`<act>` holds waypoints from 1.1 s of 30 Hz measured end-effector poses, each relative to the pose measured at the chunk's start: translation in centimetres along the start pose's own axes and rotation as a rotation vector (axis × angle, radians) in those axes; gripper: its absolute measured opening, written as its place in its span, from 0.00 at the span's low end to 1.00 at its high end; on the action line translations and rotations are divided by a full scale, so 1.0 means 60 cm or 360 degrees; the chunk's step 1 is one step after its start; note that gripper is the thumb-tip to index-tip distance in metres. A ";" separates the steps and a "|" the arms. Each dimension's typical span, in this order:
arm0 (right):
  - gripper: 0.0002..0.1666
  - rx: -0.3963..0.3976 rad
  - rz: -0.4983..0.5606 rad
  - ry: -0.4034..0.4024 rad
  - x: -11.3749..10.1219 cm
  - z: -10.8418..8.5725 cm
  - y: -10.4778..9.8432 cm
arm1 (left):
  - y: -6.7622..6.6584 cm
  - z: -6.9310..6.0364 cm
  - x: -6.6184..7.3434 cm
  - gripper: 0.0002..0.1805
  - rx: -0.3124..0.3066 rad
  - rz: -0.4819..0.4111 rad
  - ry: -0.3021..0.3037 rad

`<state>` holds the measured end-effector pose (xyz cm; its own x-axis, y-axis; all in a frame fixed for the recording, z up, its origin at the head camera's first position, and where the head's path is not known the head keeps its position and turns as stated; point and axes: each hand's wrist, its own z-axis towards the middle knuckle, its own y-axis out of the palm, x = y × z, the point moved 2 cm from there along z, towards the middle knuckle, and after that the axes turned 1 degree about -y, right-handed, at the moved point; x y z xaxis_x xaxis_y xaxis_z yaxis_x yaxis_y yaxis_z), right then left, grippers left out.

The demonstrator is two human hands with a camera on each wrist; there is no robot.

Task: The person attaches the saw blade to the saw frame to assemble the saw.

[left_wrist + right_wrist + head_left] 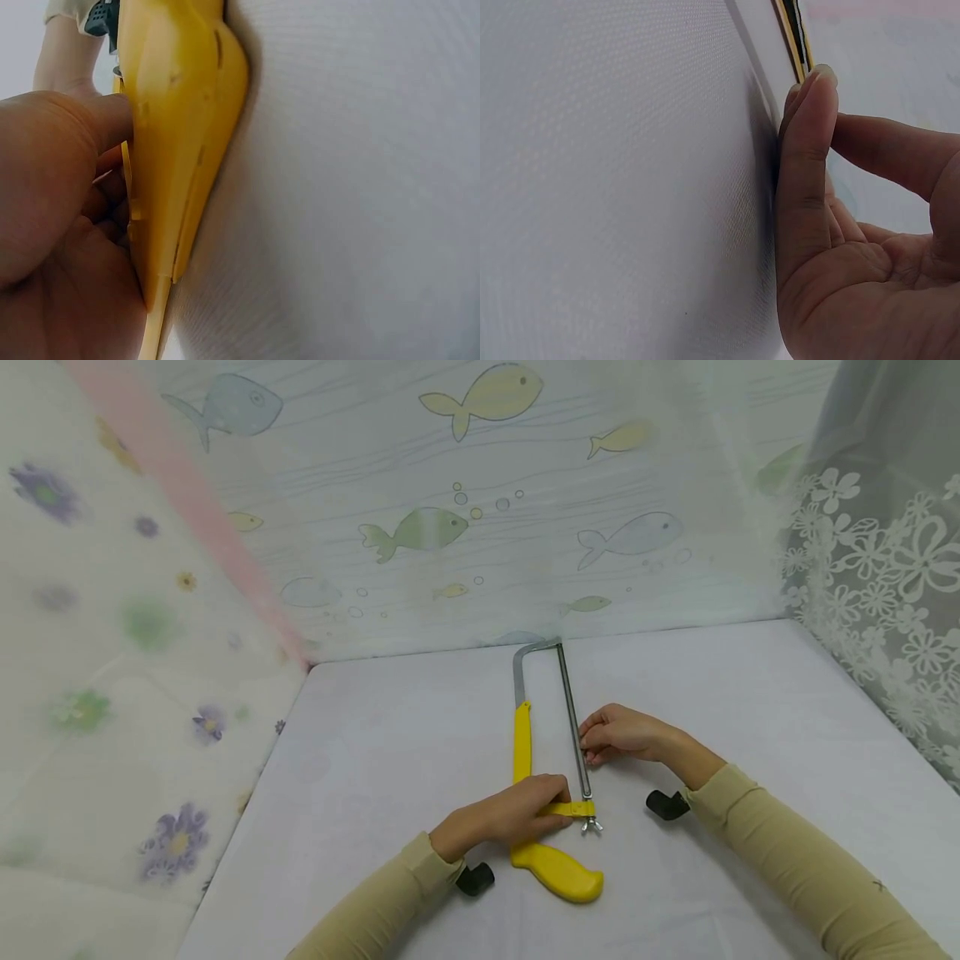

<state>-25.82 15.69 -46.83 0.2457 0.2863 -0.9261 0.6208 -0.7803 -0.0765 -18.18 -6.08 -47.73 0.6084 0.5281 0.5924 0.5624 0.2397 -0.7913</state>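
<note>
A hacksaw with a yellow handle (558, 872) and a grey metal bow (519, 672) lies flat on the white cloth. My left hand (517, 810) grips its yellow frame just above the handle; the left wrist view shows the thumb against the yellow body (176, 112). Along the right side of the saw runs the blade (570, 693), ending at a wing nut (591, 827). My right hand (618, 735) is beside the blade's lower half, fingertips at its edge. In the right wrist view its fingers (806, 172) stand fairly straight, the thumb close to them.
White cloth (397, 735) covers the table. A fish-patterned curtain (487, 468) hangs behind it, a flowered sheet (90, 643) at the left and a lace curtain (900, 568) at the right. A black device (475, 879) sits at the left wrist, another black device (666, 805) at the right.
</note>
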 end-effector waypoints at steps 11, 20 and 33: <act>0.20 0.0107 -0.0340 -0.0093 -0.006 -0.015 -0.001 | -0.001 0.000 0.001 0.08 0.0006 -0.0004 -0.0004; 0.21 0.0180 -0.0606 -0.0096 -0.022 -0.051 0.011 | -0.001 -0.001 0.001 0.08 -0.0001 0.0000 -0.0002; 0.15 0.0117 -0.0683 -0.0102 -0.018 -0.091 0.030 | -0.002 0.000 0.000 0.08 0.0002 -0.0007 0.0014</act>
<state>-20.90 17.03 -43.96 -0.0708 0.5598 -0.8256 0.6014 -0.6363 -0.4831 -18.22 -6.12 -47.61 0.6110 0.5196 0.5972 0.5644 0.2430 -0.7889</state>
